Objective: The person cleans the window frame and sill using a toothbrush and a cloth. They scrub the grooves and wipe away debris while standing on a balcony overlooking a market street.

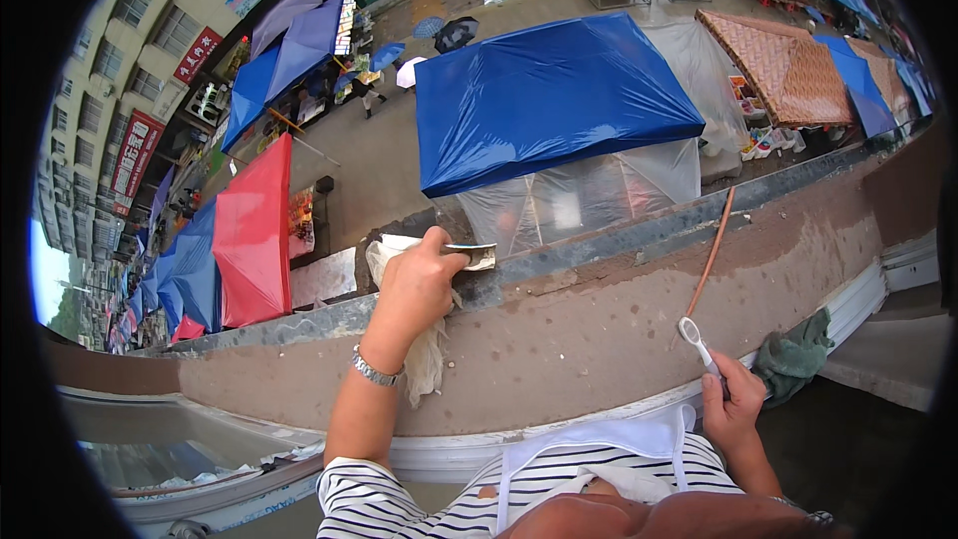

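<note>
My left hand [424, 274] is closed, reaching over the outer edge of a brown window ledge [559, 339]. It grips a crumpled off-white cloth [427, 364] that hangs down along the wrist. A flat, pale piece with a thin blue-white edge [481, 256] juts out from its fingers; its kind is unclear. My right hand [733, 399], lower down near the window frame, is wrapped round a white-and-grey handled tool with an oval head [691, 331]. That head is held over the ledge, close to the lower end of a thin brown rod [713, 250].
A dark green cloth [793, 354] lies beside my right hand on the white window frame [853, 304]. Past the ledge's dark outer rim [619, 248] is a drop to a market street, with a blue canopy [559, 100] and a red canopy [254, 240]. A person [366, 95] walks below.
</note>
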`<state>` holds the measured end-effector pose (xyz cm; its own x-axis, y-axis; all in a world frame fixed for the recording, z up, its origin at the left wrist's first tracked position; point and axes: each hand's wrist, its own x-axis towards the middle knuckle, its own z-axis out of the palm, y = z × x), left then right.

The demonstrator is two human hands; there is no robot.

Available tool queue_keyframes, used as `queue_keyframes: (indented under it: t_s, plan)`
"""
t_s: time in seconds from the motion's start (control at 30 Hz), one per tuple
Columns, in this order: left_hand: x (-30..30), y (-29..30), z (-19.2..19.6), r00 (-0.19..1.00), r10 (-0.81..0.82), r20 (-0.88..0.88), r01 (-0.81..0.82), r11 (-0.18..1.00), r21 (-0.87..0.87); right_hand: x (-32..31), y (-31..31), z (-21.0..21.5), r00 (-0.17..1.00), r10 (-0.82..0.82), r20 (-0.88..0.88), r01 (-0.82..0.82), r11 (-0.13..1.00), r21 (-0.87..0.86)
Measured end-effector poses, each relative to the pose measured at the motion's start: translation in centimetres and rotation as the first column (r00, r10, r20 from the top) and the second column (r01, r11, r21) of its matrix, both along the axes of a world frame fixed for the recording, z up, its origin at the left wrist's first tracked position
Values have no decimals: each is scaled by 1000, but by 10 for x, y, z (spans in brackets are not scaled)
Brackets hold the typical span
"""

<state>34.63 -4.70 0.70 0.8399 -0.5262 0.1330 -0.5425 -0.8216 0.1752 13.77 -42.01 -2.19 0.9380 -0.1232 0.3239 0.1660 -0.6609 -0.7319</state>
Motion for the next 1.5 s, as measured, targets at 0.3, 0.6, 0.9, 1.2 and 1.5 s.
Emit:
queue_keyframes:
  t_s: [0.3, 0.6, 0.9, 1.2, 1.5]
  plan:
    - [3, -2, -9, 988, -55, 144, 26, 981, 194, 0, 2, 2, 1000, -15, 0, 15, 1000, -21]
    - [12, -27, -5, 913, -261, 313, 103, 890, 444, -3, 0, 3, 999, -24, 26, 24, 1000, 12]
    - [10, -77, 2, 896, -367, 249, 91, 702, 707, -3, -3, -1, 993, 1, 116, -6, 999, 47]
    - [23, -93, 17, 929, -307, 206, 43, 644, 764, -6, -5, 1, 994, -11, 111, 4, 998, 60]
    - [23, -63, 55, 960, -88, 264, -48, 882, 469, -12, -6, -3, 997, -22, 71, 15, 995, 94]
